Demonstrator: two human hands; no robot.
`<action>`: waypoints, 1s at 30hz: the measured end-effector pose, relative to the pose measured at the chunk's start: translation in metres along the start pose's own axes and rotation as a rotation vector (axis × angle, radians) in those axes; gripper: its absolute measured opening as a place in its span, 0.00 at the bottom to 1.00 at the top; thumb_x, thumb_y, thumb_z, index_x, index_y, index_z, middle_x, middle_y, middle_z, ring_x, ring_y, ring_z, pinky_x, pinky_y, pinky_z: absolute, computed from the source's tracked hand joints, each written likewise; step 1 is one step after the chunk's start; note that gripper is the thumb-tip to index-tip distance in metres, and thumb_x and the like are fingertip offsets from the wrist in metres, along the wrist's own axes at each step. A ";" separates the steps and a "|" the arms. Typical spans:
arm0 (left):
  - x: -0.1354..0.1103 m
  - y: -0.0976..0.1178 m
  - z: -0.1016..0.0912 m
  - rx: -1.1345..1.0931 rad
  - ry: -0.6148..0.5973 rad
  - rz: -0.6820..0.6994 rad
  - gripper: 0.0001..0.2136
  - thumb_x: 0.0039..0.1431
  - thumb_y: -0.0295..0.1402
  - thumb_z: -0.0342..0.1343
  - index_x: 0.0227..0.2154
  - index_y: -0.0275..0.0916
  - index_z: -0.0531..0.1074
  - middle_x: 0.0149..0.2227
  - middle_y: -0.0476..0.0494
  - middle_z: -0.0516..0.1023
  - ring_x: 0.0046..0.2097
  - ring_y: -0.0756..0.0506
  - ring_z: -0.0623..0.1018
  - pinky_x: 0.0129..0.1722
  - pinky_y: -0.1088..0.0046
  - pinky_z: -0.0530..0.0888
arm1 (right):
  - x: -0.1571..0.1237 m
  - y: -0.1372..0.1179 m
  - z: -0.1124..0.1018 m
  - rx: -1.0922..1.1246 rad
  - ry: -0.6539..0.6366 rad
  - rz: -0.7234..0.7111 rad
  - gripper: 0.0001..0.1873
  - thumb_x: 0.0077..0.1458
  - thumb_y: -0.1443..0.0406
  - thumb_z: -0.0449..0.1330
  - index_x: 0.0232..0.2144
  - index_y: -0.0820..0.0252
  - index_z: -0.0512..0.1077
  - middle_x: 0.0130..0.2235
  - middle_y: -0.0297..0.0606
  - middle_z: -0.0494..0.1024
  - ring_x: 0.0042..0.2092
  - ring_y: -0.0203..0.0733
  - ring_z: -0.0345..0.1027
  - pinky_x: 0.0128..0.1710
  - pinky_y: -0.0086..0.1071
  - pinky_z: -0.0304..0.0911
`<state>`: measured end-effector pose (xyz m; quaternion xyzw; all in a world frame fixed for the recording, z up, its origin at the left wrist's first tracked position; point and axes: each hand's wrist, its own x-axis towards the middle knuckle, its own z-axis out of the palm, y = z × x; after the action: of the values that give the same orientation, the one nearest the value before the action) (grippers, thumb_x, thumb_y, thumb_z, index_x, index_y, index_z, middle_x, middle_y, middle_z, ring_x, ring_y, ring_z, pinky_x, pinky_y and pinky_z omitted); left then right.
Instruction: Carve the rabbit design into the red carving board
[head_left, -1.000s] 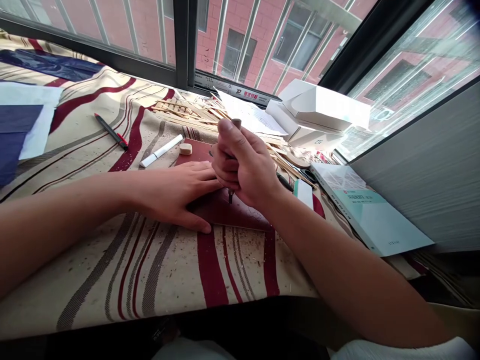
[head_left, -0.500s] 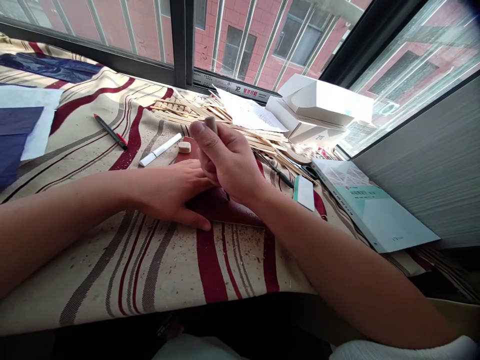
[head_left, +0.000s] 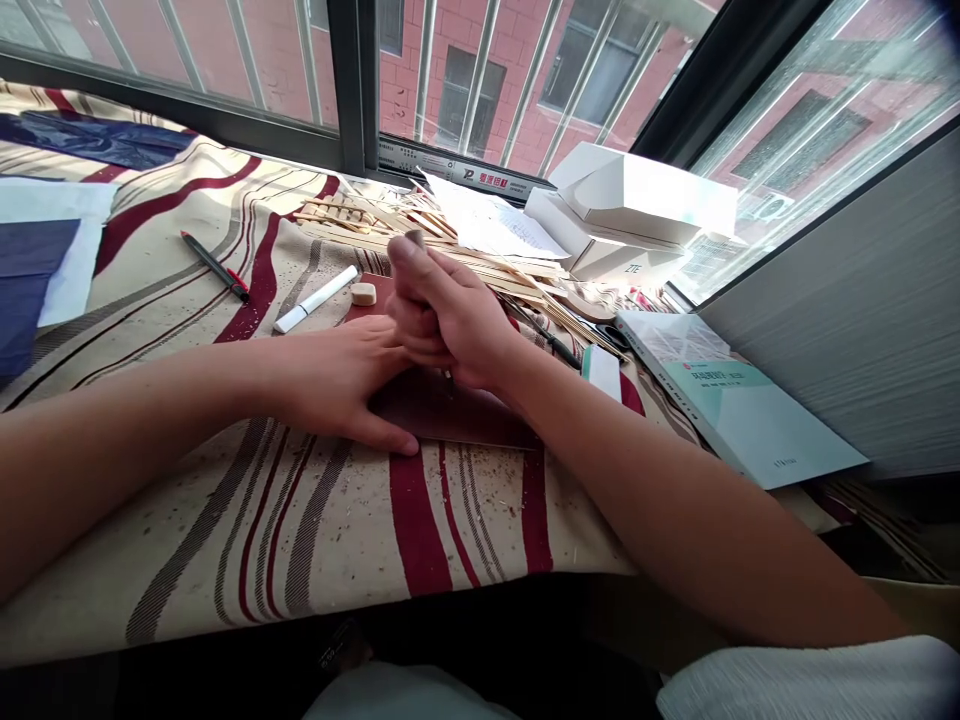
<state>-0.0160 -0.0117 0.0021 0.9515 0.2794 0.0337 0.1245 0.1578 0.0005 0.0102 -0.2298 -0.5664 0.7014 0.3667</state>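
My right hand (head_left: 461,315) is closed in a fist around a wooden-handled tool (head_left: 414,237). The butt of its handle shows above the fist, and a thin shaft comes out below, its tip at a dark reddish-brown sheet (head_left: 480,415). I cannot tell what kind of tip it has. My left hand (head_left: 349,375) lies flat on the sheet with its thumb stretched out at the near edge; its fingertips are partly hidden behind the right hand. A small beige block (head_left: 364,294) sits on the sheet's far corner. Beside it lies a white capped marker (head_left: 316,300).
Thin wooden strips (head_left: 360,220) and white paper (head_left: 491,220) lie at the back, near a white box (head_left: 637,215). To the right are a book (head_left: 742,400), a white-and-green box (head_left: 601,373) and a dark slim tool (head_left: 551,338). A pen (head_left: 215,267) lies left. Crumbs dot the striped cloth (head_left: 360,550).
My right fist has tipped slightly, so less of the handle shows above the thumb. My left hand stays flat on the sheet. The whole view has shifted a little.
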 end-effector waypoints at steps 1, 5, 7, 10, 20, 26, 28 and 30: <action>0.000 -0.001 0.001 -0.012 0.012 0.016 0.43 0.61 0.63 0.60 0.70 0.39 0.70 0.74 0.31 0.70 0.72 0.25 0.71 0.77 0.47 0.63 | -0.001 -0.002 0.001 -0.018 -0.092 0.029 0.27 0.76 0.50 0.59 0.29 0.52 0.53 0.21 0.19 0.50 0.19 0.25 0.38 0.16 0.21 0.40; -0.001 -0.001 0.002 -0.032 0.002 0.009 0.44 0.61 0.64 0.60 0.72 0.41 0.69 0.75 0.32 0.69 0.73 0.25 0.70 0.77 0.46 0.62 | -0.001 -0.005 0.010 -0.058 -0.055 0.041 0.25 0.78 0.56 0.57 0.28 0.53 0.55 0.20 0.19 0.52 0.19 0.25 0.40 0.16 0.21 0.42; -0.001 0.000 0.001 -0.009 -0.018 -0.026 0.47 0.60 0.63 0.61 0.73 0.36 0.66 0.76 0.29 0.66 0.74 0.24 0.68 0.77 0.45 0.61 | 0.001 -0.003 0.014 -0.033 0.233 -0.024 0.24 0.78 0.62 0.57 0.28 0.54 0.55 0.19 0.19 0.53 0.19 0.25 0.42 0.16 0.20 0.44; 0.000 0.001 -0.001 0.023 -0.020 -0.037 0.48 0.59 0.65 0.61 0.72 0.33 0.66 0.74 0.25 0.68 0.73 0.24 0.69 0.77 0.45 0.62 | 0.004 0.000 0.016 0.019 0.445 -0.073 0.25 0.77 0.62 0.59 0.27 0.54 0.55 0.18 0.18 0.54 0.18 0.25 0.41 0.17 0.19 0.44; -0.005 0.011 -0.010 -0.005 -0.046 0.009 0.41 0.67 0.59 0.58 0.68 0.27 0.69 0.71 0.21 0.70 0.73 0.23 0.67 0.74 0.36 0.61 | -0.015 -0.013 0.001 -0.002 0.073 -0.118 0.32 0.71 0.44 0.61 0.26 0.52 0.51 0.19 0.19 0.49 0.19 0.27 0.38 0.16 0.23 0.42; -0.010 0.009 -0.012 -0.072 -0.028 0.056 0.35 0.70 0.53 0.59 0.69 0.32 0.69 0.73 0.28 0.69 0.73 0.27 0.66 0.76 0.41 0.59 | -0.014 -0.010 0.010 -0.060 0.120 -0.199 0.33 0.69 0.45 0.65 0.25 0.52 0.52 0.20 0.21 0.51 0.21 0.28 0.45 0.18 0.24 0.44; -0.010 0.009 -0.013 -0.062 -0.043 0.058 0.33 0.70 0.50 0.59 0.69 0.31 0.69 0.74 0.27 0.67 0.74 0.29 0.65 0.77 0.43 0.58 | -0.014 -0.011 0.012 -0.067 0.115 -0.214 0.33 0.69 0.45 0.65 0.24 0.53 0.53 0.20 0.21 0.51 0.22 0.28 0.46 0.18 0.23 0.45; -0.010 0.009 -0.014 -0.037 -0.068 0.054 0.34 0.70 0.51 0.58 0.69 0.30 0.68 0.75 0.25 0.66 0.74 0.29 0.65 0.77 0.42 0.58 | -0.014 -0.010 0.013 -0.078 0.119 -0.220 0.33 0.69 0.45 0.65 0.24 0.53 0.53 0.20 0.22 0.51 0.22 0.28 0.47 0.19 0.23 0.46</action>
<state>-0.0219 -0.0215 0.0177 0.9569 0.2484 0.0100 0.1504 0.1592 -0.0177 0.0223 -0.2219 -0.5923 0.6194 0.4651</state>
